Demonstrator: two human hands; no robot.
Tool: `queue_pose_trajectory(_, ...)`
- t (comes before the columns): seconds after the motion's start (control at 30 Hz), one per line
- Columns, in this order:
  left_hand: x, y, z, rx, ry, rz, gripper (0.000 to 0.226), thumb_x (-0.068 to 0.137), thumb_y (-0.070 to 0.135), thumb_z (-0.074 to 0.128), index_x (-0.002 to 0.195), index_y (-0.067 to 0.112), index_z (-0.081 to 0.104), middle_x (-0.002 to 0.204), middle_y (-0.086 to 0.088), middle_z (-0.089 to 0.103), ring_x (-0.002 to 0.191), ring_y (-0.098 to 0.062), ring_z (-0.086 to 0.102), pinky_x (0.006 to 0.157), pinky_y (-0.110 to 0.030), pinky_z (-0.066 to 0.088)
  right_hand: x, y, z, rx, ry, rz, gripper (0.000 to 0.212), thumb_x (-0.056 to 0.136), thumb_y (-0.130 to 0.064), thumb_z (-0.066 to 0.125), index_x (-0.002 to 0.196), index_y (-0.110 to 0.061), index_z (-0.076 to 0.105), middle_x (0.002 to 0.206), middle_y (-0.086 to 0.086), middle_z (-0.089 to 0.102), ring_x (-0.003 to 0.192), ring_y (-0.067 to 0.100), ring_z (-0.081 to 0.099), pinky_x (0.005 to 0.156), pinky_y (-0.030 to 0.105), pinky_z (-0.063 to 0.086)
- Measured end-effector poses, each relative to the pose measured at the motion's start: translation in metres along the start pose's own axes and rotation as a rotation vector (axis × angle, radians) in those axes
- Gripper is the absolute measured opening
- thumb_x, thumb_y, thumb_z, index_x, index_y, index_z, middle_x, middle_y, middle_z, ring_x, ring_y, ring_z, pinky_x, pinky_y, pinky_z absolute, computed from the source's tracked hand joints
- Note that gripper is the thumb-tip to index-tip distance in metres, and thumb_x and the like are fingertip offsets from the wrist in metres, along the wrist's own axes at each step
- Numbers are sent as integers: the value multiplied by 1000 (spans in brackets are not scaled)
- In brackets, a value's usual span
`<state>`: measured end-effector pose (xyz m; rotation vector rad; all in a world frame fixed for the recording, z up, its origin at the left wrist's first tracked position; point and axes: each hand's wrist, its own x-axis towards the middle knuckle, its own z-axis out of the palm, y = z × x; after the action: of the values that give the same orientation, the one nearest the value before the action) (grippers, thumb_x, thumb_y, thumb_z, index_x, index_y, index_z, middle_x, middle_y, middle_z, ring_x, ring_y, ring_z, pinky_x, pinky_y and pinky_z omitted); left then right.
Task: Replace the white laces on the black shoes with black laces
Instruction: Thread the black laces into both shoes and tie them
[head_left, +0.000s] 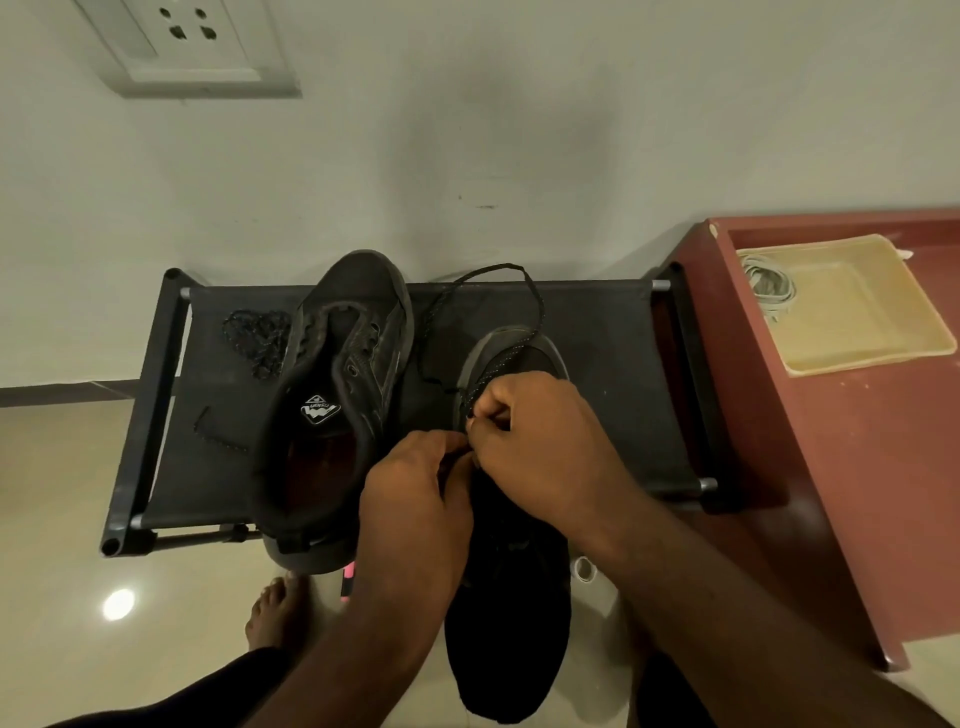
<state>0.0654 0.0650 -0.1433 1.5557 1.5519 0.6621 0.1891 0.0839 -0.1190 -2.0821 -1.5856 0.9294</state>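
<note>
The black lace (535, 306) runs from the right shoe (519, 358) up in a big loop past the far edge of the worktop (613, 364) and back down over the toe of the shoe. The right hand (540, 441) is over the middle of this shoe. Its fingers are curled in and pinch the black lace near its tip. The left hand (415, 493) is just beside it, and the two hands touch at the fingertips. The left fingers are pressed together in a pinch, but I cannot tell if they hold the lace or the edge of the shoe.

The right shoe lies right of the middle of the worktop. Its toe points to the far edge and its back end sticks out past the near edge.

The left shoe (332, 395) stands just left of the hands, wide open, with no lace in its holes. A bunch of spare black lace (257, 338) lies near the far left corner, touching that shoe. A short bit of black lace (218, 439) lies near the left edge.

To the right is a red table (857, 467). On it sits a tan tray (857, 343) with the white laces (769, 288) piled in its far left corner.

A bare foot (275, 608) stands on the shiny floor (78, 493). A wall socket (192, 41) is up on the wall.
</note>
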Motion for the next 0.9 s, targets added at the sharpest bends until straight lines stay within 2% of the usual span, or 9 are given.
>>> queue_pose_trajectory(0.1,1,1,2,19,6,4,18,92,7,62,98,22,69,89,12,65,80,-2,62,72,-17,49,-3,-5,1,-100,-7,-13,13,93,-24,58,85,-19,68,79,-3,66,71,11,62,68,32,56)
queue_pose_trajectory(0.2,1,3,2,34,-1,-1,34,91,6,61,82,38,57,83,13,61,74,-1,59,66,-12,44,-4,-7,2,-149,16,-25,15,93,-27,56,88,-16,64,83,-2,62,73,14,59,65,29,50)
queue_pose_trajectory(0.33,3,8,2,50,7,-35,28,89,9,63,80,34,57,80,12,59,71,1,58,60,-11,44,-2,-7,1,-157,15,-11,18,93,-30,56,82,-17,61,79,-2,61,70,13,58,61,28,48)
queue_pose_trajectory(0.47,5,9,4,88,13,-80,23,85,12,64,70,26,54,71,6,58,62,-8,55,56,-20,39,-1,-3,2,-125,23,7,31,94,-31,55,66,-20,50,66,-2,56,58,11,50,50,21,31)
queue_pose_trajectory(0.57,6,12,2,111,-30,-121,13,89,19,61,76,21,59,71,5,60,60,-7,56,53,-20,39,0,1,3,-91,30,-4,32,96,-32,55,66,-20,52,65,-2,56,58,12,52,52,23,37)
queue_pose_trajectory(0.67,9,14,-1,72,-76,-147,16,94,21,57,79,21,62,70,4,63,57,-6,58,51,-17,40,0,4,4,-90,29,-24,27,97,-36,56,74,-21,60,69,-4,59,63,10,56,57,26,42)
queue_pose_trajectory(0.73,12,14,-5,8,-98,-228,18,96,18,56,80,21,65,69,4,67,59,-5,61,53,-20,47,0,6,5,-73,20,-33,22,96,-38,58,80,-24,63,73,-7,59,66,8,56,59,24,42)
queue_pose_trajectory(0.8,16,17,-8,-206,-149,-407,18,97,15,55,84,18,68,69,4,69,59,-4,63,57,-23,53,-1,7,7,-38,18,-37,16,95,-38,61,86,-26,65,80,-9,59,71,6,57,64,25,47)
queue_pose_trajectory(0.9,18,21,-12,-447,-234,-578,17,98,13,52,90,13,67,67,3,66,60,-5,61,57,-25,49,0,10,7,24,21,-35,9,92,-36,64,93,-27,68,92,-11,56,79,4,57,71,21,48)
